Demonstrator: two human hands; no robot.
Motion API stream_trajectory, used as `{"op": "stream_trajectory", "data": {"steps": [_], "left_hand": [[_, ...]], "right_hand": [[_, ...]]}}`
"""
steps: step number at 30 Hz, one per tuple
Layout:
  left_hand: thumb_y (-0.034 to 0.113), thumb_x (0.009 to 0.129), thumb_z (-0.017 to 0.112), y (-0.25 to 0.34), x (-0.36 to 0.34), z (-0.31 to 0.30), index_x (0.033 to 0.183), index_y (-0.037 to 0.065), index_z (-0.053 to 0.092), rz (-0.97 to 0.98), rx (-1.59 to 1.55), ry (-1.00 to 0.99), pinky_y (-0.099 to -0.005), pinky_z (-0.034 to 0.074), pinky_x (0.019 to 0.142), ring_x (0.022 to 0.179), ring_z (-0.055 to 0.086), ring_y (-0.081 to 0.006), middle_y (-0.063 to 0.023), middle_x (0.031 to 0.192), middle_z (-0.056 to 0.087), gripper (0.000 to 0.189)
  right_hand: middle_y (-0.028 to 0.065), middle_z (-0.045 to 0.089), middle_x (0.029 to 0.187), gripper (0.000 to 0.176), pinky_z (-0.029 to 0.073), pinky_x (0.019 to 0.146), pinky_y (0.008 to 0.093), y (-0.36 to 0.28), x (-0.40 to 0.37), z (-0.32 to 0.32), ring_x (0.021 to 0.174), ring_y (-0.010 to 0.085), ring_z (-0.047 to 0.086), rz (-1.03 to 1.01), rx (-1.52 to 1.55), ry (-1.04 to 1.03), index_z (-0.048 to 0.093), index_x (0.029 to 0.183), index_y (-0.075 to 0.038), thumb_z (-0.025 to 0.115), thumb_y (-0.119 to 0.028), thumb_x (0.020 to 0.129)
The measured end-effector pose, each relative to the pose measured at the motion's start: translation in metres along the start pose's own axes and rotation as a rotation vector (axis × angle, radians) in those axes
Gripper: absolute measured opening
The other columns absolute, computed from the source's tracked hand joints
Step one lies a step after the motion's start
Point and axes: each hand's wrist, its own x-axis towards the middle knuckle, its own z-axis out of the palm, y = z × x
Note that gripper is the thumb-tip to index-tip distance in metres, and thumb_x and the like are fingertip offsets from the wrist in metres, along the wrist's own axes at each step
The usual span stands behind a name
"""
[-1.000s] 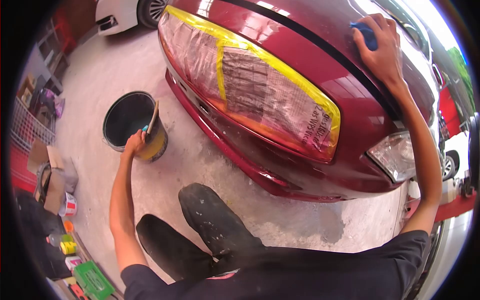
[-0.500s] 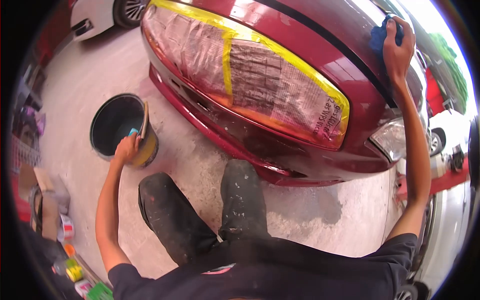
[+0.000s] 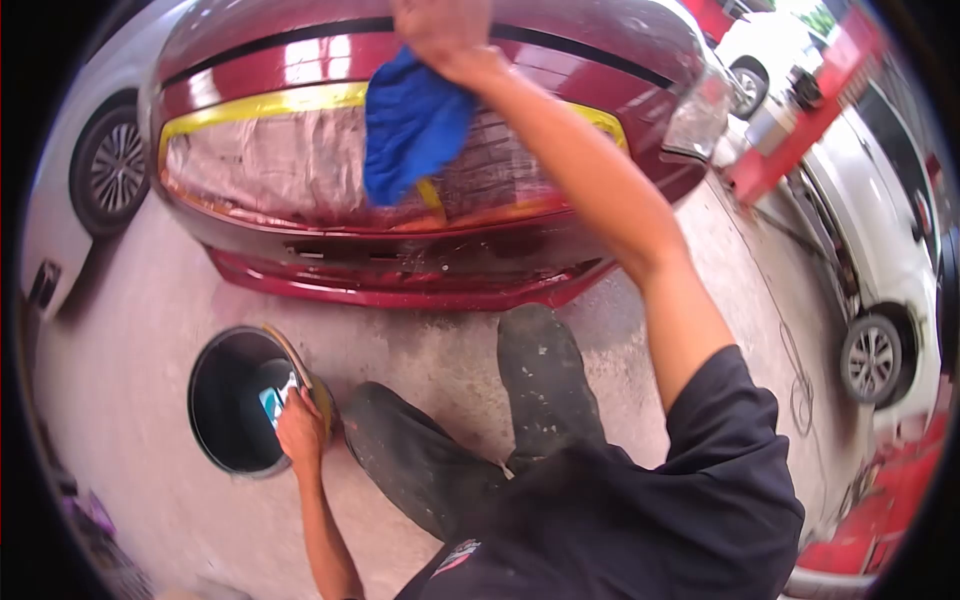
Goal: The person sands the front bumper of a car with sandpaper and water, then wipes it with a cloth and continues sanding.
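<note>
My right hand [image 3: 440, 35], blurred and partly cut off by the top edge, grips a blue cloth [image 3: 415, 130]. The cloth hangs down in front of the grille area of a dark red car front [image 3: 570, 50]. Crinkled silvery masking paper [image 3: 270, 165], edged with yellow tape [image 3: 275, 105], covers that area. At the lower left my left hand [image 3: 302, 428] is closed around a small flat teal-and-white thing [image 3: 270, 403] whose kind I cannot tell. This hand is at the right rim of a black bucket [image 3: 207, 440] standing on the floor.
A silver car [image 3: 75, 110] stands at the left, close beside the red one. On the right are a white car [image 3: 870, 220] and a red post [image 3: 800, 120]. A thin cable [image 3: 800, 390] lies on the concrete floor [image 3: 130, 390]. My knees [image 3: 545, 350] are between bucket and bumper.
My right hand has swung left with the blue cloth, from the red car's right side to over the masked front. My left hand stays at the bucket. The view has turned right.
</note>
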Motion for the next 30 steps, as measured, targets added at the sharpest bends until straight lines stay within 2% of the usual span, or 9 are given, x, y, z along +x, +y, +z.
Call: {"op": "stream_trajectory", "data": {"steps": [4, 7, 8, 9, 11, 17, 18, 25, 30], "left_hand": [[0.033, 0.11, 0.05, 0.001, 0.0, 0.006, 0.101, 0.003, 0.061, 0.001, 0.039, 0.043, -0.056, 0.056, 0.066, 0.077, 0.072, -0.0461, -0.0245, 0.087, 0.073, 0.034], [0.033, 0.11, 0.05, 0.009, -0.001, -0.001, 0.104, 0.003, 0.062, -0.035, 0.016, 0.049, -0.057, 0.056, 0.068, 0.078, 0.072, -0.0465, -0.0228, 0.09, 0.073, 0.033], [0.034, 0.109, 0.051, 0.01, -0.001, -0.002, 0.1, 0.002, 0.063, -0.037, 0.026, 0.061, -0.0556, 0.056, 0.066, 0.079, 0.073, -0.0458, -0.0215, 0.092, 0.075, 0.035], [0.034, 0.109, 0.051, 0.01, 0.0, -0.005, 0.1, 0.002, 0.063, -0.042, 0.022, 0.054, -0.0557, 0.056, 0.066, 0.079, 0.073, -0.0457, -0.0212, 0.092, 0.075, 0.035], [0.035, 0.109, 0.051, 0.013, -0.003, -0.009, 0.101, 0.003, 0.064, -0.066, 0.01, 0.03, -0.0558, 0.056, 0.066, 0.08, 0.073, -0.0456, -0.0207, 0.092, 0.075, 0.035], [0.04, 0.111, 0.049, 0.007, -0.008, -0.004, 0.103, 0.007, 0.065, -0.083, 0.042, 0.002, -0.056, 0.056, 0.064, 0.077, 0.073, -0.0454, -0.0211, 0.087, 0.075, 0.037], [0.039, 0.111, 0.049, 0.006, -0.008, -0.004, 0.103, 0.007, 0.065, -0.078, 0.045, 0.0, -0.0561, 0.056, 0.064, 0.077, 0.073, -0.0453, -0.0213, 0.087, 0.075, 0.037], [0.04, 0.111, 0.048, 0.007, -0.006, -0.004, 0.105, 0.007, 0.064, -0.059, 0.049, 0.018, -0.0573, 0.054, 0.064, 0.077, 0.072, -0.0464, -0.0212, 0.087, 0.075, 0.037], [0.037, 0.111, 0.048, 0.004, -0.008, 0.001, 0.111, 0.006, 0.065, -0.112, -0.079, 0.144, -0.0557, 0.053, 0.069, 0.084, 0.071, -0.0478, -0.0231, 0.094, 0.075, 0.035]], "right_hand": [[0.022, 0.056, 0.129, 0.044, 0.045, 0.102, 0.0531, -0.005, -0.007, -0.011, 0.122, 0.0414, 0.053, -0.102, -0.092, -0.181, 0.056, 0.128, -0.005, 0.064, -0.04, 0.101], [0.0148, 0.068, 0.1, 0.03, 0.057, 0.082, 0.0443, -0.012, -0.022, -0.026, 0.095, 0.0323, 0.068, -0.09, 0.007, -0.253, 0.073, 0.1, -0.002, 0.063, -0.03, 0.103], [0.0199, 0.068, 0.103, 0.033, 0.054, 0.097, 0.0432, -0.025, -0.029, -0.029, 0.101, 0.0362, 0.068, 0.078, 0.014, -0.347, 0.073, 0.12, -0.007, 0.063, -0.032, 0.102], [0.0204, 0.067, 0.106, 0.035, 0.053, 0.099, 0.048, -0.035, -0.04, -0.039, 0.106, 0.0396, 0.066, 0.119, 0.038, -0.401, 0.069, 0.125, -0.005, 0.064, -0.028, 0.099], [0.0192, 0.066, 0.116, 0.04, 0.05, 0.102, 0.0503, -0.049, -0.068, -0.053, 0.112, 0.0385, 0.063, -0.025, 0.056, -0.167, 0.064, 0.13, -0.002, 0.064, -0.028, 0.099], [0.0191, 0.065, 0.123, 0.049, 0.044, 0.107, 0.0457, -0.046, -0.082, -0.083, 0.12, 0.0377, 0.061, 0.043, 0.014, -0.356, 0.059, 0.136, 0.0, 0.063, -0.032, 0.1], [0.0173, 0.068, 0.116, 0.048, 0.045, 0.103, 0.0446, -0.036, -0.088, -0.079, 0.113, 0.034, 0.064, 0.012, -0.028, -0.254, 0.062, 0.128, 0.0, 0.062, -0.038, 0.099], [0.0201, 0.066, 0.12, 0.047, 0.043, 0.105, 0.0479, 0.016, -0.098, -0.134, 0.116, 0.0369, 0.062, 0.074, -0.149, -0.501, 0.061, 0.126, -0.002, 0.055, -0.043, 0.104], [0.0197, 0.065, 0.113, 0.043, 0.043, 0.103, 0.0488, 0.045, -0.11, -0.152, 0.112, 0.0377, 0.061, 0.052, -0.115, -0.335, 0.062, 0.121, -0.001, 0.058, -0.039, 0.101]]}}
